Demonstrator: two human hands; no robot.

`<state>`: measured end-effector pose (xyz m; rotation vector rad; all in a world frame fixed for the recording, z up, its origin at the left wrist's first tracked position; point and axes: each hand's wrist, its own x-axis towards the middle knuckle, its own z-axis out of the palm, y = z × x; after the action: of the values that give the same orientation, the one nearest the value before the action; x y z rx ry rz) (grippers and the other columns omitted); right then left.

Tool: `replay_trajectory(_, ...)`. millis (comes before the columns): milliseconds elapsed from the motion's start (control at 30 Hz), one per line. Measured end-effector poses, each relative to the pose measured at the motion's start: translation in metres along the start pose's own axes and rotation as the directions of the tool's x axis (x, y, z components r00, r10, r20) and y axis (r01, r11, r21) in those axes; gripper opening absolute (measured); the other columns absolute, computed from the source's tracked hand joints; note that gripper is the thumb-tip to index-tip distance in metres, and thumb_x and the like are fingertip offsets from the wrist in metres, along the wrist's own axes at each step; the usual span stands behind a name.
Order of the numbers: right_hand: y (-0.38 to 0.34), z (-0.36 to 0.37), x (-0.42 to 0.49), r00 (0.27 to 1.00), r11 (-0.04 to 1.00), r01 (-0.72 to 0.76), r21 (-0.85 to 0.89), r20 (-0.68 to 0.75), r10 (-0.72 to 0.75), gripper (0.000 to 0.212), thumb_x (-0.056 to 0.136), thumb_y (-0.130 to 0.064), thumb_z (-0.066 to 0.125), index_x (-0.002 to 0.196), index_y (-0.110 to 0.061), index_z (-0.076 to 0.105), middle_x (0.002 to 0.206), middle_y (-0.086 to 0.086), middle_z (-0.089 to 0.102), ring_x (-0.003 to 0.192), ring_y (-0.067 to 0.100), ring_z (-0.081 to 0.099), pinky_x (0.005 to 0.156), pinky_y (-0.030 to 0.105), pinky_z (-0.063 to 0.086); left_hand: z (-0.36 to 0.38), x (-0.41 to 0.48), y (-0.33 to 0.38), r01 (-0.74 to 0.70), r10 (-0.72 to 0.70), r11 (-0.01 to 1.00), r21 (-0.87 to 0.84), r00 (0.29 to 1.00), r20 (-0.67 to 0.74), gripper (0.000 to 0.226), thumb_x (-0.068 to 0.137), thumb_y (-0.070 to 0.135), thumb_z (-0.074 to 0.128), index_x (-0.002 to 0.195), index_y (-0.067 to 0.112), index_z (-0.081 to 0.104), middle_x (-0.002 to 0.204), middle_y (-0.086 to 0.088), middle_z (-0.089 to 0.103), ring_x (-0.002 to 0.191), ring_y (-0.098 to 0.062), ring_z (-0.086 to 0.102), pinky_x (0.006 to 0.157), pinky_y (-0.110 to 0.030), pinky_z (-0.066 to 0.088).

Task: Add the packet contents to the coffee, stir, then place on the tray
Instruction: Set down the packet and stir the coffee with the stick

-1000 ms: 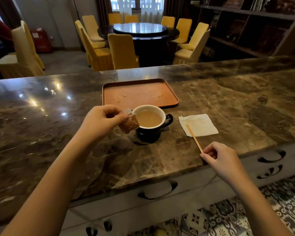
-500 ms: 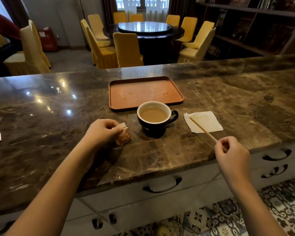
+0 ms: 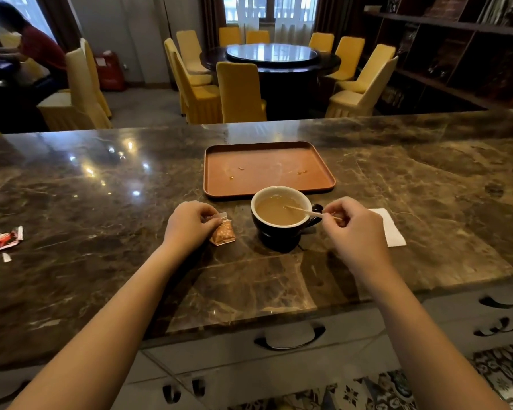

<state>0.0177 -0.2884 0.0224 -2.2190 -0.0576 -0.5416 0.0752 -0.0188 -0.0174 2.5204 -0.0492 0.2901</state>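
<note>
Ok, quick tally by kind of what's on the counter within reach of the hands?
Cup: 1
Tray: 1
Stir stick: 1
Packet: 1
Napkin: 1
Total: 5
The torn wrappers at the far left edge are not counted.

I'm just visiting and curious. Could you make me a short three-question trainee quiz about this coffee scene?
1. True or false: the cup already stands on the tray.
2. Multiple choice: what does the right hand hold? A) a spoon B) a thin wooden stir stick with its tip in the coffee C) the napkin
3. Short answer: what is in the left hand, and where?

Key
1. False: it stands on the marble counter, just in front of the tray.
2. B
3. The small orange packet, pinched at its top and resting on the counter left of the cup.
</note>
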Motion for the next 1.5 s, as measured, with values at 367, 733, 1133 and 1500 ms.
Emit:
replay_trajectory(367,-0.013,0.016,0.031,0.984,0.979,-0.033,0.201,0.178,-0.003,0.016,0.088,-0.031,0.055,0.095,-0.025,0.069,0.082,-0.021,0.062,0.079,0.001,0.058,0.060,0.009,0.041,-0.004,-0.030,-0.028,0.030,-0.047,0.942,0.333,0.998,0.044,0.054,0.090,0.045,0.038,0.138,0.021,0.033,0.148,-0.006,0.034,0.138,-0.023,0.026,0.112,-0.045,0.018)
replay_trajectory(733,-0.002,0.004,0.039,0.987,0.971,0.026,0.237,0.148,-0.063,0.027,0.092,-0.025,0.050,0.072,-0.020,0.067,0.061,-0.002,0.064,0.053,0.005,0.057,0.054,0.020,0.047,0.012,-0.040,-0.039,0.059,-0.133,0.879,0.473,0.983,0.124,0.069,0.085,0.063,0.007,0.143,0.027,0.005,0.155,0.002,-0.001,0.141,-0.012,-0.005,0.112,-0.039,-0.006)
replay_trajectory(1133,-0.007,0.013,0.037,0.966,0.947,-0.091,0.308,0.257,0.010,0.024,0.092,-0.024,0.050,0.077,-0.019,0.068,0.063,-0.002,0.068,0.057,0.010,0.063,0.053,0.015,0.051,0.011,-0.040,-0.037,0.048,-0.114,0.881,0.471,0.987,0.113,0.083,0.072,0.070,-0.006,0.142,0.027,0.003,0.155,0.002,-0.001,0.141,-0.011,-0.006,0.110,-0.033,-0.007)
replay_trajectory(1500,-0.015,0.009,0.046,0.995,0.995,0.078,0.057,0.052,-0.081,0.025,0.092,-0.021,0.050,0.079,-0.009,0.067,0.063,0.005,0.066,0.058,0.017,0.063,0.059,0.039,0.057,0.010,-0.040,-0.037,0.037,-0.102,0.878,0.477,0.989,0.111,0.073,0.081,0.065,0.004,0.143,0.025,0.002,0.155,0.000,-0.002,0.141,-0.013,-0.006,0.110,-0.031,-0.007)
